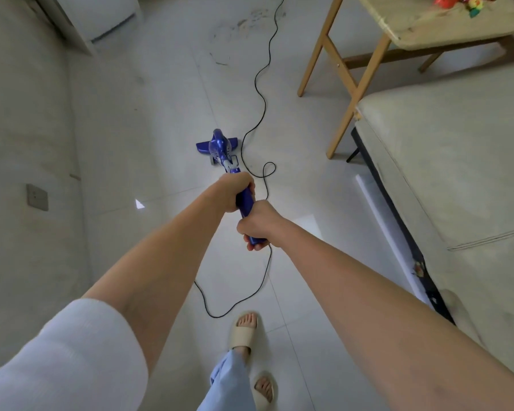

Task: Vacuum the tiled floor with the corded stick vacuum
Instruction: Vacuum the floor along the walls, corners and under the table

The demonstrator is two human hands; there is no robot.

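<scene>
A blue corded stick vacuum [220,148] stands on the pale tiled floor [166,108], its wide head flat on the tiles ahead of me. My left hand [235,192] grips the blue handle higher up the stick. My right hand [257,225] grips the handle's end, closer to me. The black cord [264,93] snakes from the far end of the room past the vacuum head, loops by the handle and curls on the floor near my feet. A patch of dust and hair [244,25] lies on the tiles farther ahead.
A wooden table [347,81] stands ahead on the right, with a pale sofa [445,161] nearer along the right side. A wall with a socket plate [37,197] runs along the left. A white cabinet [101,22] is at the far left. My feet in beige slippers [244,330] are below.
</scene>
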